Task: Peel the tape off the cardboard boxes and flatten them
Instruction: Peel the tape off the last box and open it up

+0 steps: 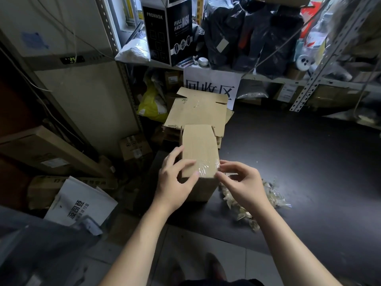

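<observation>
Plainly, a white printed carton (82, 203) is left tilted among clutter at the far left, well apart from the work. Further right, the cardboard box (199, 145) is braced by the left hand (175, 180): the thumb is laid across the top panel and the fingers are curled against the left side, so that the box is held from sliding while the tape is worked. The box appears to be stood on the dark floor mat (299, 157), just in front of a stack of flattened boxes (198, 108), to which it would presumably be added once collapsed. A strip of clear tape (206, 167), wrinkled and shiny, is wrapped over the near right corner of the top panel. Its edge seems to be pinched between thumb and forefinger of the right hand (240, 182), the other fingers being loosely curled, apparently so that it can be lifted away. Just beyond that hand, a heap of peeled tape (257, 201) is piled on the mat, within easy reach for discards.
</observation>
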`<state>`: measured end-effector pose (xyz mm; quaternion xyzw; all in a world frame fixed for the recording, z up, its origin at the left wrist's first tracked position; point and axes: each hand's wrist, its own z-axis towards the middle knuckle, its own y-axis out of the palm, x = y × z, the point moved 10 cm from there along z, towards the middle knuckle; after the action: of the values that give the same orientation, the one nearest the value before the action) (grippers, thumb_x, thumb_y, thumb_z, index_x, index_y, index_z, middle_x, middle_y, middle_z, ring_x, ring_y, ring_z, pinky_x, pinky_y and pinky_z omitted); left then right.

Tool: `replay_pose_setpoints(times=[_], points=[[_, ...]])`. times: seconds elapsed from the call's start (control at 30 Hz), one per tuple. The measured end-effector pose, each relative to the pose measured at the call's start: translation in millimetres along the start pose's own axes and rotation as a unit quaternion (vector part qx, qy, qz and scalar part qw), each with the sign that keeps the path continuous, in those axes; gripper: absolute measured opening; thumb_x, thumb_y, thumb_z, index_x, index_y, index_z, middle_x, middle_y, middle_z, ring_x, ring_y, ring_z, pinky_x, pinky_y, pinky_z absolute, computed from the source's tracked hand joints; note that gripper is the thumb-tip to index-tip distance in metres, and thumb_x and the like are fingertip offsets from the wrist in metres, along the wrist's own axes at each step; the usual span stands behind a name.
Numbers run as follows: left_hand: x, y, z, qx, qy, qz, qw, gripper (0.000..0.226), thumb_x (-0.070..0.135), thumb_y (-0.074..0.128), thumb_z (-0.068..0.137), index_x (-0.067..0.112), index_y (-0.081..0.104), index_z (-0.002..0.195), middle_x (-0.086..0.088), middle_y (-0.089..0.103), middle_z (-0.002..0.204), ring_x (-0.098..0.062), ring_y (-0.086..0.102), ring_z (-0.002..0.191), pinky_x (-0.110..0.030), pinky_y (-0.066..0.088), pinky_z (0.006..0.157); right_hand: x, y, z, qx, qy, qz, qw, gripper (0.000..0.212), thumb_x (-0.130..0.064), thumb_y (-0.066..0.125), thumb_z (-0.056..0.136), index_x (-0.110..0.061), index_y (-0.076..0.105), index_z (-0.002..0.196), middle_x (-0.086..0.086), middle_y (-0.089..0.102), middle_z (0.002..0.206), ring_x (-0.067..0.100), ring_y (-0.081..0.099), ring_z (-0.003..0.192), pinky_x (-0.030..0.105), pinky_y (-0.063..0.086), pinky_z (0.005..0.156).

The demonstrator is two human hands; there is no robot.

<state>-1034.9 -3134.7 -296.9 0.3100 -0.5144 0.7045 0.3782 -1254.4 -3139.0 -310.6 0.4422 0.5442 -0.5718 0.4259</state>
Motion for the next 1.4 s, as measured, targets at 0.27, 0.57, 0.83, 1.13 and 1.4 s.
replay_pose_setpoints(times=[0.27, 0.57, 0.83, 1.13, 1.4], points=[[13, 16, 9, -0.063, 0.051, 0.023, 0.996, 0.043, 0.032, 0.085, 0.08, 0.019, 0.073, 0.12, 0.012, 0.056, 0.143, 0.003, 0.036, 0.143, -0.033, 0.034, 0.121, 17, 5, 8, -0.004, 0.036, 0.01, 0.999, 0.022, -0.005, 0.068, 0.096, -0.019, 0.078, 0.11, -0.01, 0.079, 0.101, 0.008, 0.073, 0.099, 0.034, 0.059, 0.094], [12, -7, 4, -0.041, 0.049, 0.072, 0.995, 0.07, 0.068, 0.076, 0.069, 0.027, 0.072, 0.125, 0.017, 0.051, 0.14, -0.001, 0.032, 0.145, -0.035, 0.033, 0.118, -2, 36, 10, -0.002, -0.013, 0.0, 1.0, 0.018, -0.003, 0.074, 0.09, -0.019, 0.071, 0.097, -0.006, 0.075, 0.089, 0.004, 0.069, 0.081, 0.018, 0.052, 0.069], [7, -11, 2, 0.006, 0.037, 0.099, 0.994, 0.074, 0.076, 0.072, 0.067, 0.027, 0.073, 0.123, 0.014, 0.054, 0.141, -0.005, 0.036, 0.145, -0.047, 0.043, 0.113, -5, 51, 15, -0.041, -0.03, 0.025, 0.998, 0.045, 0.004, 0.055, 0.099, -0.036, 0.043, 0.082, 0.005, 0.059, 0.088, 0.02, 0.056, 0.081, 0.043, 0.049, 0.083], [8, -1, 7, 0.013, 0.027, 0.131, 0.991, 0.072, 0.072, 0.074, 0.07, 0.029, 0.07, 0.127, 0.014, 0.052, 0.142, -0.01, 0.037, 0.143, -0.048, 0.043, 0.111, -1, 33, 9, -0.056, 0.024, 0.087, 0.994, 0.025, -0.005, 0.062, 0.095, -0.027, 0.068, 0.105, 0.0, 0.064, 0.084, 0.011, 0.06, 0.079, 0.026, 0.05, 0.071], [16, 14, 4, -0.02, 0.031, 0.168, 0.985, 0.068, 0.059, 0.082, 0.074, 0.033, 0.065, 0.135, 0.017, 0.047, 0.146, -0.005, 0.032, 0.145, -0.041, 0.04, 0.111, 12, 16, 9, -0.025, 0.04, -0.046, 0.998, 0.01, -0.015, 0.073, 0.095, -0.024, 0.077, 0.091, -0.005, 0.071, 0.101, -0.002, 0.065, 0.084, 0.012, 0.047, 0.073]])
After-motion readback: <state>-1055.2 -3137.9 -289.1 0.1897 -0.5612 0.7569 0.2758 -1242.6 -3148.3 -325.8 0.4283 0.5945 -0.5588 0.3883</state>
